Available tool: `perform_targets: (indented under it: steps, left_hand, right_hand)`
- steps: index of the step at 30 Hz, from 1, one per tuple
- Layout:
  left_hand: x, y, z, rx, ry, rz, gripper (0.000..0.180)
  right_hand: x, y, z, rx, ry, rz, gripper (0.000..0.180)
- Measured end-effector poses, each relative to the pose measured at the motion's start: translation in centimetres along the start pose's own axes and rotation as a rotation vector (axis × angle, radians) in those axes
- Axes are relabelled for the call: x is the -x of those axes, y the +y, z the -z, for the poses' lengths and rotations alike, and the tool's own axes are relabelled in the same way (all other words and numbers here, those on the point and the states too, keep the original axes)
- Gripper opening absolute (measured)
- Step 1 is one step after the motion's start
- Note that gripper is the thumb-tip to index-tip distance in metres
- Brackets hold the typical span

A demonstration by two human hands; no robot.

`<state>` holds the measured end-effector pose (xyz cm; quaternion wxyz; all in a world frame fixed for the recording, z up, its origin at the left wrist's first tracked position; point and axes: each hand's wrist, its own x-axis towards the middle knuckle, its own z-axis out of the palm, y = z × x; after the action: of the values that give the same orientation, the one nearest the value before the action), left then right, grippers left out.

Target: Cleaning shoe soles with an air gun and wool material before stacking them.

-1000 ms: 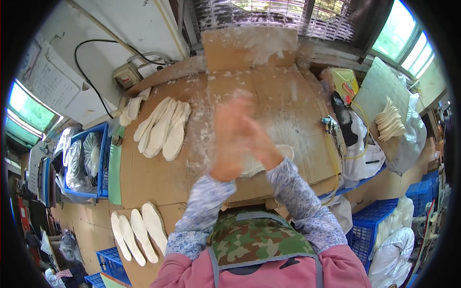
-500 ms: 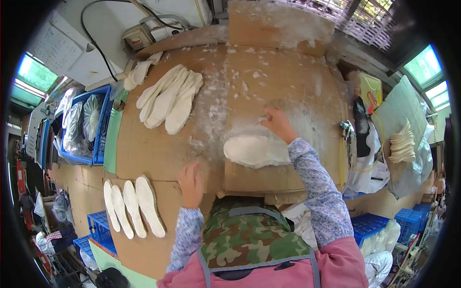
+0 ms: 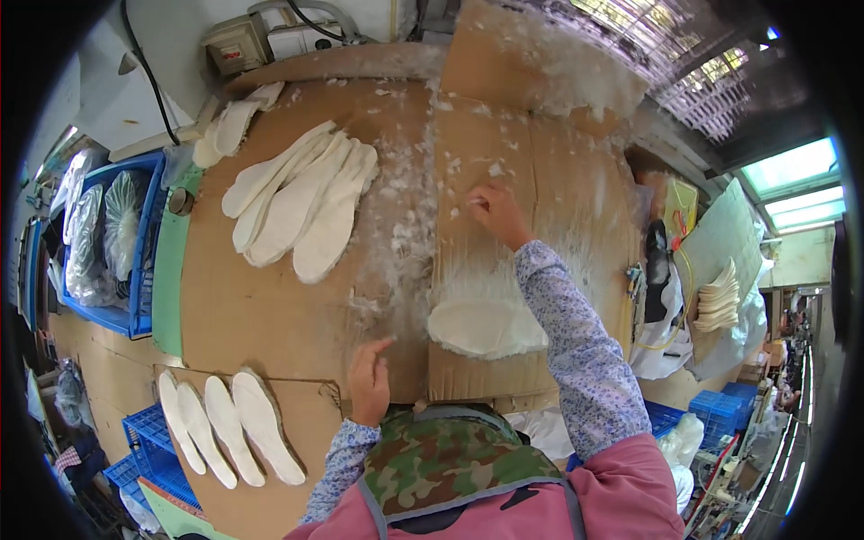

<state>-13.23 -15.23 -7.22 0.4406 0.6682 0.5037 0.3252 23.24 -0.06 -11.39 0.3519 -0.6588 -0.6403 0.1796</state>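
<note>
Insole: lies flat on the cardboard (image 3: 270,328) between the hands, its right end hidden by the right sleeve (image 3: 576,342); the insole (image 3: 481,326) is untouched.
Feel: probably light, soft and bendy, with a fuzzy rim that may shed.
Hold: best across the middle, as the loose edge could tear.
Right hand: beyond the insole, forearm angled forward and left; the right hand (image 3: 500,216) pinches, seemingly on a pale tuft (image 3: 477,203).
Left hand: low, fingers loosely spread upward; the left hand (image 3: 369,385) looks unladen.
</note>
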Motion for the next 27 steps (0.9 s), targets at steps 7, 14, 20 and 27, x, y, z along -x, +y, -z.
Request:
perform_targets:
  steps: [7, 14, 20, 27]
  left_hand:
    - [-1.8, -0.6, 0.5, 0.035, -0.038, 0.075, 0.032]
    - [-2.5, -1.2, 0.3, 0.085, -0.018, 0.072, 0.029]
    - [0.0, -4.3, 0.5, 0.137, 0.064, 0.221, 0.027]
    - [-1.7, -2.5, -1.9, 0.176, -0.076, 0.165, 0.025]
  right_hand:
    - [-4.5, 3.0, 3.0, 0.128, 0.189, -0.226, 0.030]
    - [-8.1, 6.0, 4.0, -0.007, 0.066, -0.292, 0.032]
    - [-12.4, 5.8, 1.7, 0.767, 0.206, -0.192, 0.028]
    - [-17.9, 11.6, 5.2, 0.478, 0.398, -0.248, 0.026]
